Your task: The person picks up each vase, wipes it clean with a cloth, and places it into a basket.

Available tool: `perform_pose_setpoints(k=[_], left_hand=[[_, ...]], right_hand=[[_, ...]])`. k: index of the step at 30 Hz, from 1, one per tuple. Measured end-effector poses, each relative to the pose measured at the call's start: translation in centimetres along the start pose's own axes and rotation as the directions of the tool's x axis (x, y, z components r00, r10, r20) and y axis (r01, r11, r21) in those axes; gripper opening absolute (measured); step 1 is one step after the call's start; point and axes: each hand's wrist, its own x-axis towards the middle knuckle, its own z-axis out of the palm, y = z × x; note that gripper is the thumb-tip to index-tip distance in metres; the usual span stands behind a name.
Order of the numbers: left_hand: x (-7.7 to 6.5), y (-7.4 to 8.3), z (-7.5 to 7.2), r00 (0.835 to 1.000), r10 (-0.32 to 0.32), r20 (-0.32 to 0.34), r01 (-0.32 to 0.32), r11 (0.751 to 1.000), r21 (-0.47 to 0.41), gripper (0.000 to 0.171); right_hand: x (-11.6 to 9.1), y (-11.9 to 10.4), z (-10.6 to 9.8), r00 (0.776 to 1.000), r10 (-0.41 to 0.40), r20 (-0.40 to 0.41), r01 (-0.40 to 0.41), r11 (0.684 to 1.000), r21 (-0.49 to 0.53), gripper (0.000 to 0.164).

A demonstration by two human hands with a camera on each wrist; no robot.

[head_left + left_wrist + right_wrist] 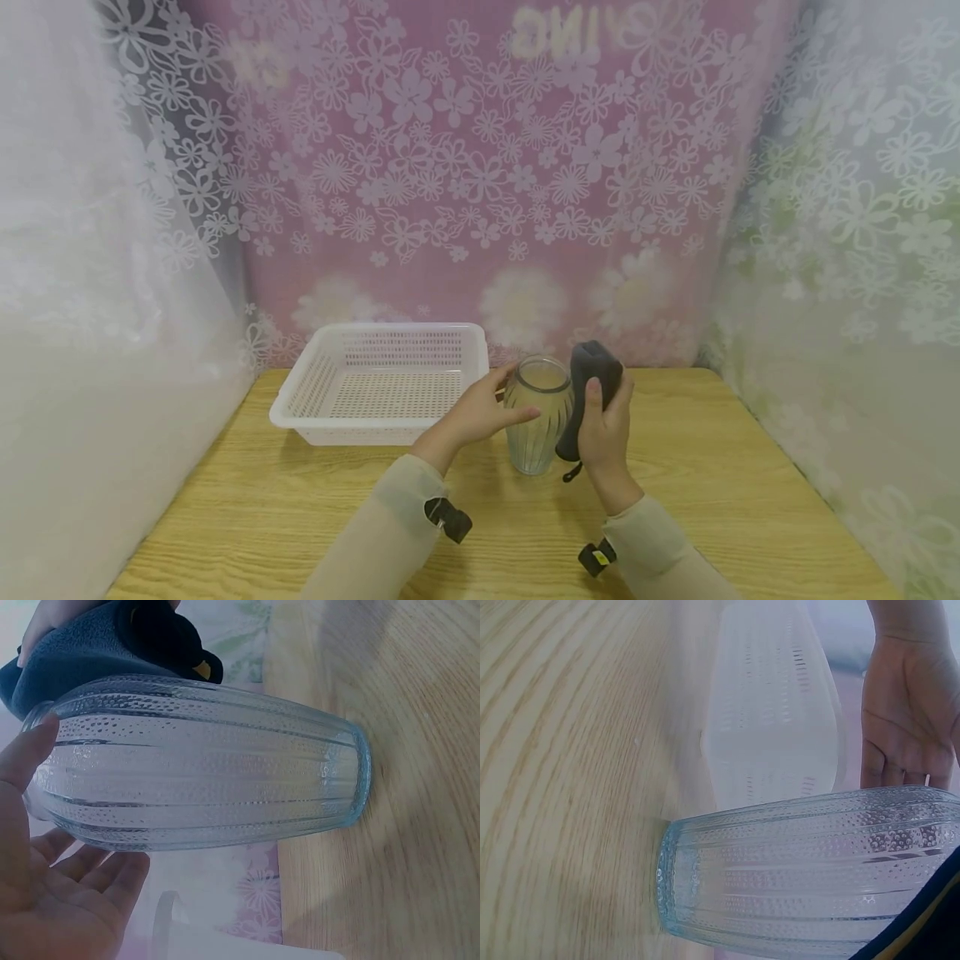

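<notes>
A clear ribbed glass vase (537, 421) stands upright on the wooden table, its round mouth facing up. My left hand (480, 408) holds it from the left near the top, with the thumb across the near side and the fingers around the far side. In the left wrist view the thumb lies by the rim of the vase (202, 765). My right hand (606, 433) grips a bunched dark grey-blue cloth (592, 375) just right of the vase. A small dark loop hangs from the cloth's lower end. In the right wrist view the cloth (922, 922) covers part of the vase.
A white perforated plastic basket (390, 431) sits to the left of the vase, close behind my left hand. The wooden table (712, 475) extends to the right. Floral curtains (465, 167) enclose the back and both sides.
</notes>
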Motion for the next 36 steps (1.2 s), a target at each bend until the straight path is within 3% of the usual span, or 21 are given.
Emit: perform_pose_setpoints(k=[7, 11, 18, 24, 32, 36], left_hand=[[0.0, 0.2, 1.0, 0.998, 0.031, -0.059, -0.030, 0.999, 0.017, 0.093], [0.0, 0.2, 1.4, 0.994, 0.016, -0.110, -0.012, 0.999, 0.040, 0.094], [-0.1, 0.4, 1.8, 0.990, 0.011, -0.140, -0.008, 1.000, 0.022, 0.094], [-0.1, 0.3, 1.9, 0.987, 0.013, -0.162, -0.010, 1.000, 0.017, 0.094], [-0.1, 0.1, 1.9, 0.989, -0.010, -0.149, 0.010, 1.000, -0.005, 0.095], [-0.1, 0.0, 2.0, 0.989, -0.013, -0.145, 0.012, 1.000, -0.009, 0.096]], right_hand=[[0.1, 2.8, 0.1, 1.000, 0.010, -0.029, -0.010, 1.000, -0.013, 0.044], [0.1, 2.4, 0.4, 1.000, -0.012, -0.026, 0.012, 0.999, -0.031, 0.043], [0.2, -0.7, 0.9, 0.996, -0.087, -0.034, 0.084, 0.995, -0.060, 0.042], [0.3, -0.4, 1.3, 0.992, -0.121, -0.022, 0.120, 0.991, -0.050, 0.045], [0.1, -0.7, 1.5, 0.999, -0.051, -0.008, 0.051, 0.996, -0.073, 0.050], [0.2, 1.8, 1.5, 0.998, -0.055, -0.016, 0.053, 0.994, -0.094, 0.052]])
